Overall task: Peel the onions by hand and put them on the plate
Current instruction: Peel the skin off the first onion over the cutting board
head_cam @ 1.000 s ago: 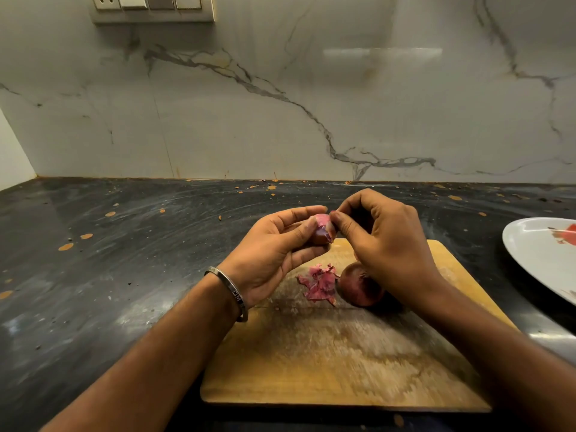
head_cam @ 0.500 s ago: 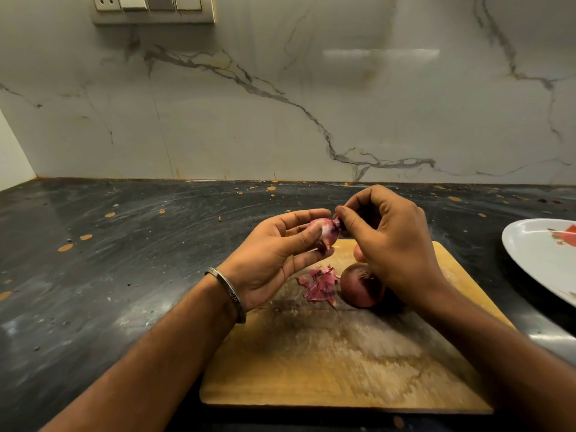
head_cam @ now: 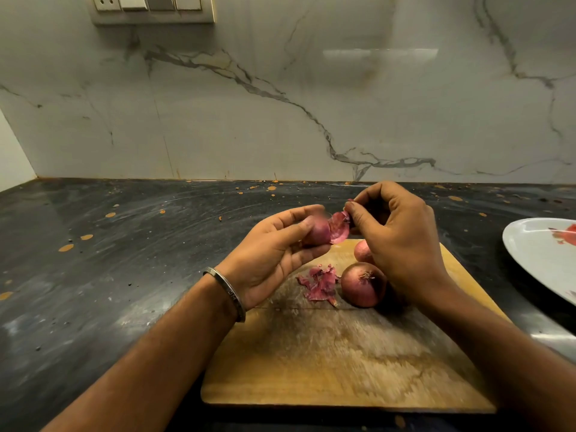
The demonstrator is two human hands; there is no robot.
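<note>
a: above the far end of the wooden cutting board (head_cam: 343, 363), our left hand (head_cam: 271, 257) lies palm up, forearm reaching in from the lower left, a metal bangle (head_cam: 229, 291) on the wrist. its fingers and thumb curl round a small red onion (head_cam: 319, 232).

b: our right hand (head_cam: 399, 241) arches over from the right, wrist bent, knuckles up. thumb and forefinger pinch the top edge of a loose flap of skin (head_cam: 340, 228), which stands away from the held onion while its lower edge still meets the bulb.

a: and the other onions?

b: one unpeeled onion (head_cam: 363, 288) rests on the board just under our right wrist. a second onion (head_cam: 363, 251) shows behind it, mostly hidden by that hand. a small heap of torn skins (head_cam: 321, 285) lies on the board just to the left of the unpeeled onion.

a: the white plate (head_cam: 536, 254) sits well apart at the right edge, on the dark speckled countertop (head_cam: 109, 244), cut off by the frame, a red mark near its rim. we cannot tell what that mark is.

b: behind it all, a veined marble backsplash (head_cam: 280, 104) and a switch panel (head_cam: 152, 7) at the top.
</note>
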